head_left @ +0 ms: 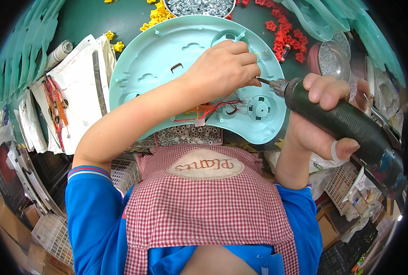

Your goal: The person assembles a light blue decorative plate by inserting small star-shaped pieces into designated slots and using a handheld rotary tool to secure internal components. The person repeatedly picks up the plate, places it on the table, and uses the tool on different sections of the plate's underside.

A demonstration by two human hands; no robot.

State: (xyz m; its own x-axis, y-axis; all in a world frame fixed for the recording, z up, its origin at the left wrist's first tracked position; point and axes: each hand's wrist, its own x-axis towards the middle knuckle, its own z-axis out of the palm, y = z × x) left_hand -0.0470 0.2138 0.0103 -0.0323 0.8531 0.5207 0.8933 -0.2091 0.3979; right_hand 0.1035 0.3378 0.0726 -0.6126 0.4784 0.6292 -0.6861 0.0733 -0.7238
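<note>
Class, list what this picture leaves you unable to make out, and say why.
Head view: whatever the left hand may be pinching, hidden by the hand itself.
Head view: part of the turquoise shell, covered by the left forearm.
Head view: far side of the bowl, cut off by the top edge.
Head view: metal pieces, individually too small.

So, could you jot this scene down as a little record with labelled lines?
left hand: over the turquoise shell, fingers curled; whether they pinch anything is hidden
right hand: wrapped around a dark power screwdriver
bit: points toward the left hand's fingers
inside shell: red and black wires
beyond shell: yellow star pieces, red star pieces, small silvery parts
left of shell: white papers
</note>
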